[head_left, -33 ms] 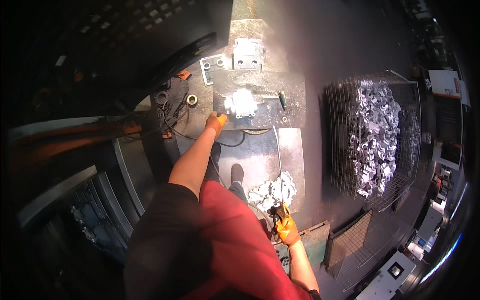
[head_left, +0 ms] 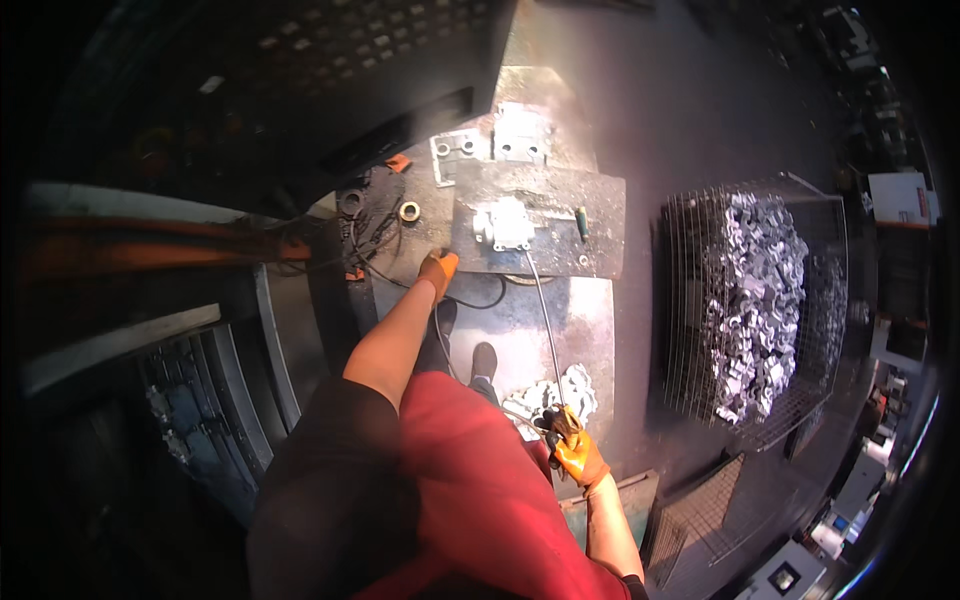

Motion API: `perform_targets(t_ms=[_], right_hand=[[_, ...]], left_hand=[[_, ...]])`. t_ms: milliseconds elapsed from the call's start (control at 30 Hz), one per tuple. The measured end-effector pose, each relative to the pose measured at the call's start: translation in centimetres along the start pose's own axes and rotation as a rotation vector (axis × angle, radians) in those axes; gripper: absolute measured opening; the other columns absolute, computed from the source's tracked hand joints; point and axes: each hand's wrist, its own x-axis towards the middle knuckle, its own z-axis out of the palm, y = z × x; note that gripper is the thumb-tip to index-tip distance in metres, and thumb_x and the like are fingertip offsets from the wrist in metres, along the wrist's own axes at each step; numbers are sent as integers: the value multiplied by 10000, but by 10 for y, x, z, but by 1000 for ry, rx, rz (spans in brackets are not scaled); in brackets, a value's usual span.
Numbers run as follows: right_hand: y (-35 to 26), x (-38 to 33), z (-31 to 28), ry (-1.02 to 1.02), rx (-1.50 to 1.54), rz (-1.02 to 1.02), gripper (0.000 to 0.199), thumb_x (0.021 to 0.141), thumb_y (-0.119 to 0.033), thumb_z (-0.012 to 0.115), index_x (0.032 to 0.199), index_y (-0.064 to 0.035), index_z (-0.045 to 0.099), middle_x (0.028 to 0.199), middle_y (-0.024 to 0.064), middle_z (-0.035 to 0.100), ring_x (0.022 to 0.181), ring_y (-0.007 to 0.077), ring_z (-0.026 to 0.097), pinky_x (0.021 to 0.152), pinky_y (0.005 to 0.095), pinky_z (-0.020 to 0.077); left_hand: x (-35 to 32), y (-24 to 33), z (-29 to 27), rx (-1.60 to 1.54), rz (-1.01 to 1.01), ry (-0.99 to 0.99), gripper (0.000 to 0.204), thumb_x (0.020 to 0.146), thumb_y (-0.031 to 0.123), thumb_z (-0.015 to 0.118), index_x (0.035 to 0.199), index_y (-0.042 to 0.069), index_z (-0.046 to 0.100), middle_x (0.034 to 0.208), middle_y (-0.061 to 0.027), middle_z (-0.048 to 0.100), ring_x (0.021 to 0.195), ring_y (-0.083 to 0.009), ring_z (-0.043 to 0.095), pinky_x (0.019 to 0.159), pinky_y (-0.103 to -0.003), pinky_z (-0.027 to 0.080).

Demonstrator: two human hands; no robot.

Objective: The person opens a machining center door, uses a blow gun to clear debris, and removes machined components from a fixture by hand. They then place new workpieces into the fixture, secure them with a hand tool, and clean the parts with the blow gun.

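Note:
My right hand, in an orange glove, is closed round the dark grip of an air blow gun. Its long thin metal nozzle points forward, with the tip at the near edge of a bright metal casting. Glare washes out much of that casting, which lies on a dark metal plate. By the plate's near left corner is my left hand, also in an orange glove. Its fingers look curled, and whatever they grip, if anything, is hidden. A hose runs from near my right hand.
A green-handled tool and a ring lie on the bench. Behind are a flat casting and a block casting. A wire basket of metal pieces stands right. Pale scraps lie near my foot.
The nozzle tip has swung left, from clear of the casting to its near edge. The whole view has shifted a little. My left hand stays by the plate's corner.

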Motion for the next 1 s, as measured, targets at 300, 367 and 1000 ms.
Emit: perform_targets(t_ms=[300, 367, 1000], right_hand=[[-132, 70, 56, -841, -207, -257, 432, 943, -197, 518, 1335, -21, 469, 1176, 85, 637, 719, 81, 553, 596, 237, 457], [-56, 160, 71, -913, -473, -413, 428, 897, -98, 540, 1316, -27, 489, 1145, 48, 631, 843, 116, 554, 702, 247, 474], [-324, 130, 496, -123, -192, -972, 321, 954, -215, 596, 1180, 12, 573, 1050, 63, 657, 926, 139, 592, 838, 287, 469]], left_hand=[[-284, -39, -294, -1203, 302, 141, 309, 992, 351, 423, 1017, 115, 621, 953, -82, 691, 887, -245, 674, 752, -407, 551], [-353, -53, -347, -1204, 388, 264, 272, 977, 331, 463, 1044, 124, 626, 988, -77, 695, 900, -245, 673, 773, -380, 544], [-365, -286, -524, -1279, 432, 820, 205, 915, 222, 592, 1087, 120, 637, 986, 4, 666, 882, -145, 623, 724, -298, 472]])
